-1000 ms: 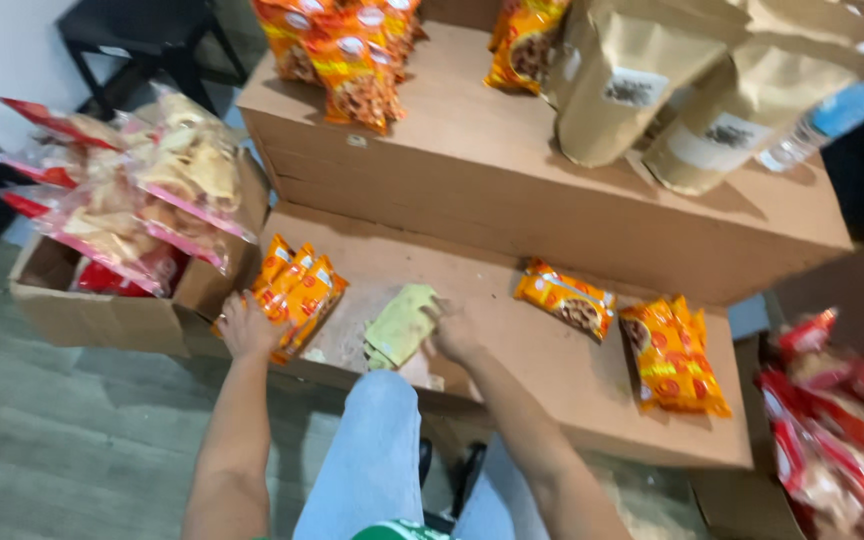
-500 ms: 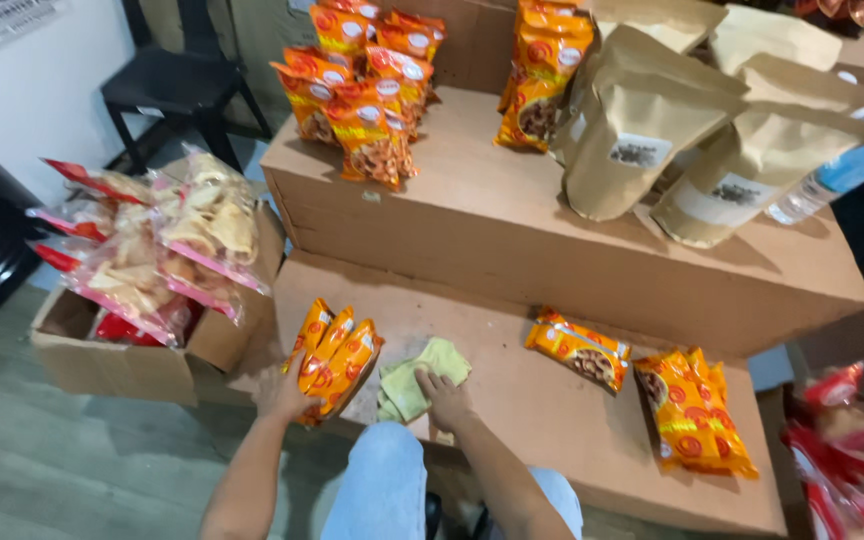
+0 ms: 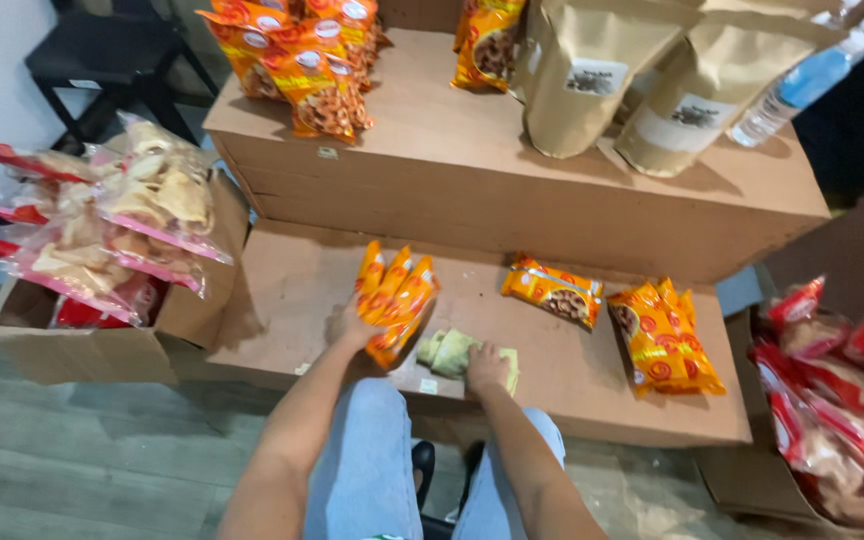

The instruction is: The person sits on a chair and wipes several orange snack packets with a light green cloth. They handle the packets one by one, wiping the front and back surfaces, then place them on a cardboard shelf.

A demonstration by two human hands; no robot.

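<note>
Orange snack packets (image 3: 392, 300) gripped upright in a fanned bunch by the left hand (image 3: 352, 325), clear of the lower cardboard shelf (image 3: 282, 290), with the right hand (image 3: 485, 368) just beside, pressed flat on a pale green cloth (image 3: 452, 352) on that shelf, apparently for wiping beneath.

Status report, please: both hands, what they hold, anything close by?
Left hand grips orange snack packets. Right hand presses green cloth. Single orange packet lies nearby.

We see our left hand (image 3: 350, 326) and right hand (image 3: 485, 367) bare, with no rings, watch or gloves. Our forearms are bare too, with no sleeves showing. Below them, our legs are in light blue jeans (image 3: 367, 470).
</note>
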